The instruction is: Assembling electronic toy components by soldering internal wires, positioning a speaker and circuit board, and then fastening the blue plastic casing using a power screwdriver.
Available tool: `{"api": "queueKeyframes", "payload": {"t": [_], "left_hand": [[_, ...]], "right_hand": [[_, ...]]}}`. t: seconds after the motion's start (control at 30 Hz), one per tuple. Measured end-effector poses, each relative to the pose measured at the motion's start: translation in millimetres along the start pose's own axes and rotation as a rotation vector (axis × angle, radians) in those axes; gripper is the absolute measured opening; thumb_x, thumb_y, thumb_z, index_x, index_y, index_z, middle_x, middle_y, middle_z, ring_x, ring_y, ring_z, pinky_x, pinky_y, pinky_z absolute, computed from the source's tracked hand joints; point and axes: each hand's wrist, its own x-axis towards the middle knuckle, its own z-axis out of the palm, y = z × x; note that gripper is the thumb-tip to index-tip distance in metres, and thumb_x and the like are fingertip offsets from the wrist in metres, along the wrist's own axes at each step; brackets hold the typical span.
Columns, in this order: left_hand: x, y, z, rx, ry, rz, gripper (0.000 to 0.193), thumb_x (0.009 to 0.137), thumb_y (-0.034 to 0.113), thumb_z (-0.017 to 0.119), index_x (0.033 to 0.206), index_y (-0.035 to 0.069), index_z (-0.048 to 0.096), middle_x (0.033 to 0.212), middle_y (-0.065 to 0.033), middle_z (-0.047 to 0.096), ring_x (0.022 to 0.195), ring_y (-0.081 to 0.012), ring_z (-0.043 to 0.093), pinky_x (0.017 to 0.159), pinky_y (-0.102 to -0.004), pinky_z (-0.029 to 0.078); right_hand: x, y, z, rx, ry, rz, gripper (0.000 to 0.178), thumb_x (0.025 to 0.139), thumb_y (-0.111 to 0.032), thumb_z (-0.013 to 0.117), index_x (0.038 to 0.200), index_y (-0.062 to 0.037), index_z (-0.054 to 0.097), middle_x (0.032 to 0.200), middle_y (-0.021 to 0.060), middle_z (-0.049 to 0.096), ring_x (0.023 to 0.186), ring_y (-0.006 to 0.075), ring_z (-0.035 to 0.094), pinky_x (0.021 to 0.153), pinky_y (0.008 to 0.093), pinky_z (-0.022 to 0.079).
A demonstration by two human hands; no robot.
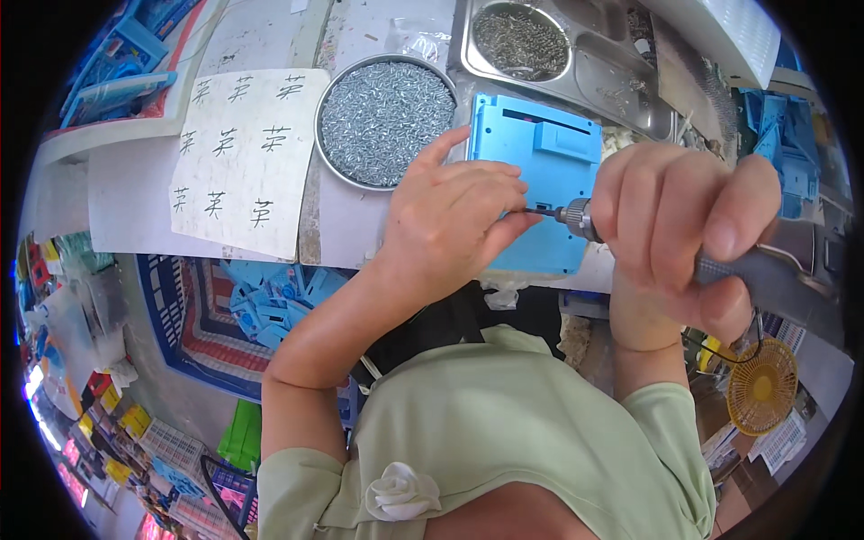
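Note:
A light-blue plastic casing lies at the table's near edge, with a slot and a raised block on its upper face. My right hand is wrapped round the dark handle of an electric screwdriver. Its chuck and thin bit point left, low over the casing. My left hand rests over the casing's left side, one finger stretched toward the upper left corner. Its thumb and other fingertips close together at the bit's tip; whatever they pinch there is hidden.
Left of the casing stands a round metal dish of small silvery screws. Behind it is a steel compartment tray with more small metal pieces. A paper sheet lies at left. Below the table, a blue basket holds blue plastic parts.

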Motion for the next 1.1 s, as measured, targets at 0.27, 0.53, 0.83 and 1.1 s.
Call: {"api": "queueKeyframes", "payload": {"t": [0.27,0.53,0.83,1.1], "left_hand": [[0.4,-3.0,-16.2,0.022,-0.056,0.045,0.027,0.070,0.016,0.088,0.084,0.011,0.065,0.085,-0.0036,0.072,0.087,-0.0199,0.073,0.102,-0.0497,0.051],[-2.4,-20.5,-30.4,-0.067,0.062,-0.128,0.017,0.081,0.011,0.083,0.090,0.009,0.068,0.095,-0.0080,0.075,0.094,-0.0250,0.074,0.101,-0.0493,0.051],[-11.7,-2.6,-2.0,0.047,-0.049,0.005,0.025,0.079,0.017,0.084,0.082,0.011,0.059,0.094,-0.0016,0.070,0.098,-0.0210,0.070,0.111,-0.0504,0.039],[-26.1,-5.6,6.4,0.093,0.007,0.007,0.028,0.078,0.018,0.085,0.084,0.012,0.058,0.100,0.0003,0.073,0.104,-0.0183,0.072,0.113,-0.0536,0.035]], "right_hand": [[3.6,4.0,10.3,0.019,0.030,0.055,0.027,0.097,-0.034,0.069,0.113,-0.0168,0.053,0.066,-0.0099,0.057,0.049,0.0059,0.051,0.051,0.0249,0.040],[22.4,9.2,-4.2,-0.065,0.023,-0.068,0.021,0.099,-0.026,0.058,0.115,-0.0124,0.054,0.066,-0.0080,0.052,0.055,0.0085,0.047,0.056,0.0299,0.039],[44.2,80.4,-32.1,-0.056,0.087,-0.114,0.022,0.098,-0.011,0.049,0.118,-0.0036,0.054,0.069,0.0011,0.045,0.057,0.0127,0.042,0.058,0.0328,0.037],[49.1,85.9,-20.8,-0.080,0.114,-0.021,0.011,0.097,-0.006,0.053,0.090,-0.0055,0.045,0.063,0.0021,0.044,0.052,0.0119,0.040,0.051,0.0294,0.035]]}}
